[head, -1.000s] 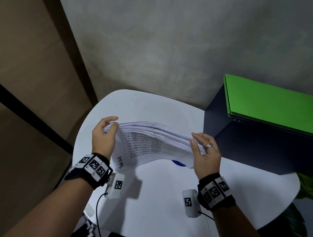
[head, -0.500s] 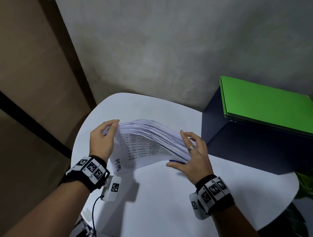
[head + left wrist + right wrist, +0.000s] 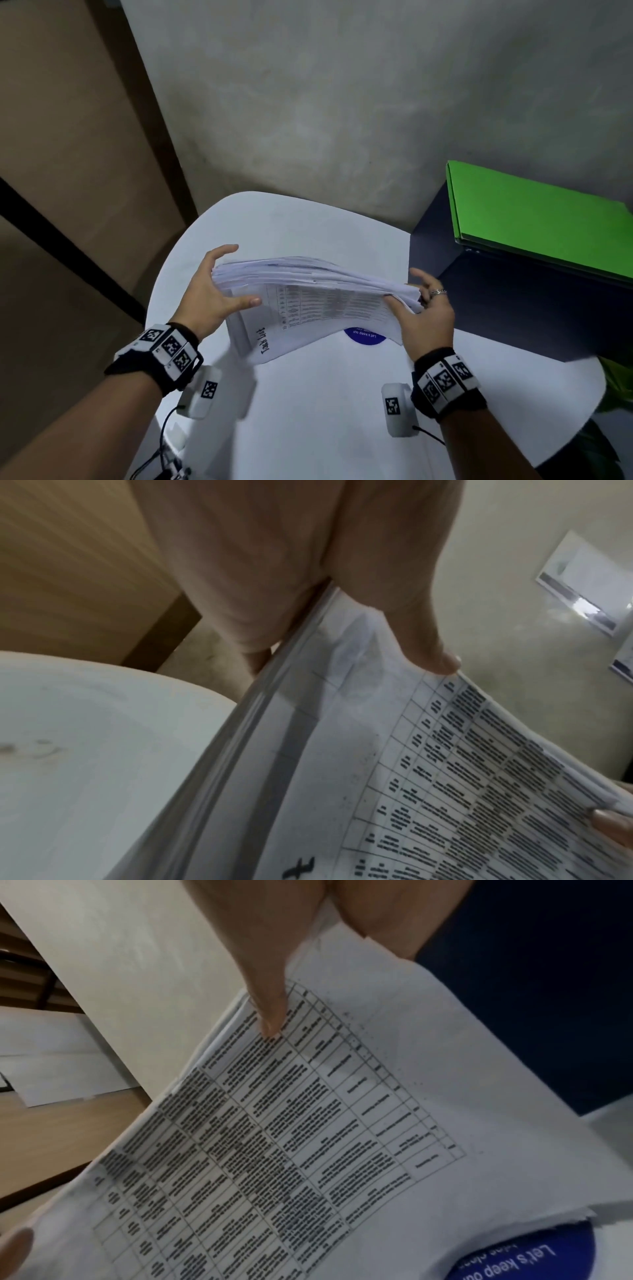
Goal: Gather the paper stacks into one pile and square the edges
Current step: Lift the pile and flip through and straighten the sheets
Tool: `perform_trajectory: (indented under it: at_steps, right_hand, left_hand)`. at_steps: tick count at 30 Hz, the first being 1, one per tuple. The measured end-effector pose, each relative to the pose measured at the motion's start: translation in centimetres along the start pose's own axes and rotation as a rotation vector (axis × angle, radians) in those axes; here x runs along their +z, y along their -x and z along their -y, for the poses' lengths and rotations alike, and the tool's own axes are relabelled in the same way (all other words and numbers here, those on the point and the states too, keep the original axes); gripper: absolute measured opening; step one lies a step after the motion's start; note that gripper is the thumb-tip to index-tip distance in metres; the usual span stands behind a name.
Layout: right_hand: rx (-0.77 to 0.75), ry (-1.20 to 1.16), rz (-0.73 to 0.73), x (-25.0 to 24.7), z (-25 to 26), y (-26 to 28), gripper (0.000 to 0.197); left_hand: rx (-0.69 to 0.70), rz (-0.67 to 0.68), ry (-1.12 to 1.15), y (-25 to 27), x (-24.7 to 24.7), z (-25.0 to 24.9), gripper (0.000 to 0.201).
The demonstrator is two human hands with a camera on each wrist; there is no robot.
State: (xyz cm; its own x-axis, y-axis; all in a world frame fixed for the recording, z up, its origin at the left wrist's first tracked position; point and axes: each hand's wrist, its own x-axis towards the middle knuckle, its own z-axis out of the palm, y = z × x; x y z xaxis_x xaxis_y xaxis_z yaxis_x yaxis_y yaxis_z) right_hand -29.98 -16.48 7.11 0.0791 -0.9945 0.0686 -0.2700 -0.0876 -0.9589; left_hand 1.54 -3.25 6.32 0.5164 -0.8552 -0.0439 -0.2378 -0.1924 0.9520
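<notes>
A thick stack of white printed paper [image 3: 315,301] stands on its long edge over the white round table [image 3: 325,428]. Its front sheet shows a table and the heading "Task List". The sheet edges along the top look uneven. My left hand [image 3: 226,284] grips the left end, thumb on the front sheet and fingers behind. My right hand [image 3: 416,298] grips the right end the same way. The left wrist view shows my thumb [image 3: 411,631] pressed on the stack [image 3: 411,791]. In the right wrist view my thumb [image 3: 270,988] lies on the printed sheet [image 3: 308,1137].
A dark box [image 3: 513,301] stands on the right of the table with a green folder [image 3: 541,219] on top. A round blue sticker [image 3: 364,335] lies on the table under the stack. A grey wall runs behind, and brown panelling lies to the left.
My right hand slid from the front of the stack back to its right end. The stack spread wider between both hands, and the blue sticker came into view.
</notes>
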Motion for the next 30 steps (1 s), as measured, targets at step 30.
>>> perform_trajectory:
  at_steps: [30]
  right_hand:
    - [0.137, -0.144, 0.069, 0.3, -2.5, 2.1, 0.035]
  left_hand:
    - [-0.003, -0.094, 0.151, 1.6, 2.0, 2.5, 0.058]
